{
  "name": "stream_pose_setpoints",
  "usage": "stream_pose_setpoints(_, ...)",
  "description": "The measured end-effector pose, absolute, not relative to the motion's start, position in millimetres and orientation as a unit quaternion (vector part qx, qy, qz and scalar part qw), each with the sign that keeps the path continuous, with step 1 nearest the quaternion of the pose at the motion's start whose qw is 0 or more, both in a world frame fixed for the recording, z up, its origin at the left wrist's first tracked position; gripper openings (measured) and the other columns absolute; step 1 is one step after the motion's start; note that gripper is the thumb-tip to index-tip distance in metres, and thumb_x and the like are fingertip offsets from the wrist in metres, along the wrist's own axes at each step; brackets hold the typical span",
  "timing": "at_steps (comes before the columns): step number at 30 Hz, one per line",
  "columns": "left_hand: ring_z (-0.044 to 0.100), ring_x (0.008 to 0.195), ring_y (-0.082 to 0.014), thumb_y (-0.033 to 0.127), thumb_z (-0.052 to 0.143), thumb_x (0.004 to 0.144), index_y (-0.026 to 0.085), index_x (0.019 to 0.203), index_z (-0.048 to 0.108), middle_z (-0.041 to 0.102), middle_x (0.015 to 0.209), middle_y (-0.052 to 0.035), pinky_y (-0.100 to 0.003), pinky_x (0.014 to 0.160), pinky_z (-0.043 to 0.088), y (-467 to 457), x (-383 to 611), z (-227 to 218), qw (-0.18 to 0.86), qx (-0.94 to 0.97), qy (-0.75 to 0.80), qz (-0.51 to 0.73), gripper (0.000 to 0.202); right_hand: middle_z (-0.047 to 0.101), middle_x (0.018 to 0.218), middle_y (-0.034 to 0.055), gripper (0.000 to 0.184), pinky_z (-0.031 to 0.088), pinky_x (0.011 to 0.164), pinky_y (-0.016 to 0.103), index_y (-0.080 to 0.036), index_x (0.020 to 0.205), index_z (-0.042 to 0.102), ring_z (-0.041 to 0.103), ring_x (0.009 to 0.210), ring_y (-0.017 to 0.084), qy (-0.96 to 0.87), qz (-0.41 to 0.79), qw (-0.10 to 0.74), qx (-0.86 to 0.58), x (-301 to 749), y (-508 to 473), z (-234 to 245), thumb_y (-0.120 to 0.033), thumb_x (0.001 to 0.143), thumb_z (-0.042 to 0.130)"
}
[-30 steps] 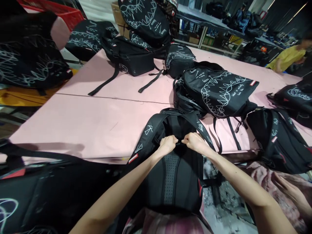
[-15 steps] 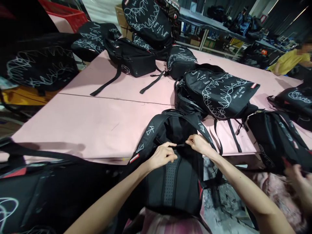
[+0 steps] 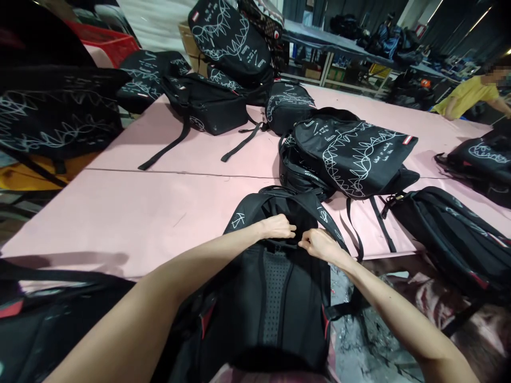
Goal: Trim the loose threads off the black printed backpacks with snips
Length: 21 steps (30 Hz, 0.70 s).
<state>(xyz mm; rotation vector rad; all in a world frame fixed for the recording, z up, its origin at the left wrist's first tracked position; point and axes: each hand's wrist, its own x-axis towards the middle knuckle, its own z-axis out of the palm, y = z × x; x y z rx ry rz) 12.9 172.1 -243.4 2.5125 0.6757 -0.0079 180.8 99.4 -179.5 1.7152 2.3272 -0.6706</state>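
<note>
A black backpack [image 3: 293, 298] stands upright before me against the table's near edge, its padded back panel facing me and its shoulder straps folded over the far side. My left hand [image 3: 279, 227] is closed in a loose fist above the pack's upper back, over the dark hollow between the straps; whatever its fingers hold is hidden. Close to its right, my right hand [image 3: 319, 244] pinches the black fabric edge at the top of the back panel. A small gap parts the two hands.
On the pink table [image 3: 143, 207] lie several black backpacks with white scribble prints, one large backpack [image 3: 355, 154] just beyond mine. Another black backpack [image 3: 451, 234] hangs over the edge at right. A person in a yellow shirt [image 3: 465, 98] is at the far right.
My left hand has moved forward over the top of the panel, its fingers now curled. My right hand stays near the edge. Another person's hand at the right has left the view.
</note>
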Motion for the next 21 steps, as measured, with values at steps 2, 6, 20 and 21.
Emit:
stream_pose_setpoints(2, 0.055, 0.073, -0.013, 0.009, 0.056, 0.074, 0.021, 0.064, 0.06, 0.062, 0.088, -0.0031, -0.028, 0.071, 0.036, 172.3, 14.6, -248.7, 0.267, 0.931, 0.25, -0.008, 0.016, 0.068, 0.072, 0.0059, 0.018, 0.035, 0.056, 0.022, -0.02, 0.076, 0.068, 0.064, 0.074, 0.018, 0.779, -0.229, 0.086, 0.577, 181.8, 101.2, -180.4, -0.031, 0.081, 0.054)
stream_pose_setpoints(6, 0.056, 0.083, -0.0154, 0.011, 0.053, 0.077, 0.021, 0.067, 0.059, 0.062, 0.092, -0.0043, -0.028, 0.076, 0.037, 168.1, 11.3, -249.3, 0.275, 0.923, 0.268, -0.005, 0.015, 0.068, 0.071, 0.0051, 0.018, 0.036, 0.059, 0.023, -0.021, 0.076, 0.068, 0.064, 0.073, 0.018, 0.778, -0.231, 0.083, 0.579, 182.8, 105.4, -181.4, -0.031, 0.082, 0.054)
stream_pose_setpoints(20, 0.061, 0.068, -0.0153, 0.008, 0.046, 0.074, 0.02, 0.088, 0.056, 0.064, 0.071, -0.0013, -0.023, 0.062, 0.041, 143.6, 1.0, -250.1, 0.298, 0.768, 0.562, 0.067, 0.021, 0.063, 0.09, 0.0059, 0.018, 0.036, 0.073, 0.024, -0.017, 0.093, 0.066, 0.057, 0.086, 0.016, 0.838, -0.161, 0.003, 0.521, 187.4, 133.1, -189.8, -0.024, 0.086, 0.052)
stream_pose_setpoints(21, 0.062, 0.068, -0.015, 0.008, 0.047, 0.073, 0.02, 0.092, 0.054, 0.065, 0.072, -0.0009, -0.023, 0.063, 0.041, 141.3, 0.7, -250.3, 0.301, 0.749, 0.586, 0.073, 0.023, 0.062, 0.089, 0.0056, 0.016, 0.036, 0.074, 0.024, -0.017, 0.092, 0.066, 0.056, 0.086, 0.016, 0.853, -0.146, 0.009, 0.501, 184.9, 136.9, -192.3, -0.023, 0.086, 0.052)
